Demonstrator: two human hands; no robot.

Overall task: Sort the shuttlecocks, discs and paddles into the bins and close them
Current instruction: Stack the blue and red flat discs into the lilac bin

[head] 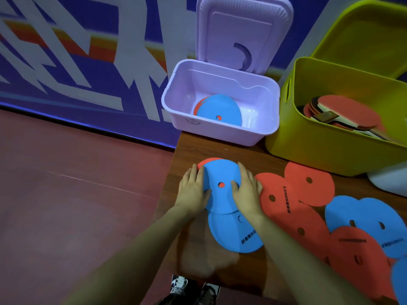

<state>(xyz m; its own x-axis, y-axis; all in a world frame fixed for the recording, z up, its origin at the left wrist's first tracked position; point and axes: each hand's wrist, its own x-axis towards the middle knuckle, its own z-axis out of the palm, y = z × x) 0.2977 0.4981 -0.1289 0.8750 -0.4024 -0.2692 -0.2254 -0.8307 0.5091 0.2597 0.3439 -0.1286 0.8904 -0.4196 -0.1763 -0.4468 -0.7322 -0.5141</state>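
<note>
Disc-sorting step in hand, judging by the layout. On the brown wooden tabletop [191,148], just in front of the open lilac plastic bin [222,133], a small stack: flat blue foam disc with a centre hole [220,183] over a red one. Left hand [193,190] against the stack's left edge, right hand [246,190] on its right side, fingers straight and flat, pressing inward rather than curled round. Inside the lilac bin, a blue disc [218,111] already lying on a red one; lid upright behind. Right of the lilac bin, a lime-green plastic bin [308,146] holding red-faced table tennis paddles [343,115]. More red and blue discs [308,216] in front of the green bin. Shuttlecocks nowhere visible. Likely next: squaring the stack, gripping both edges, lifting forward over the lilac rim.
</note>
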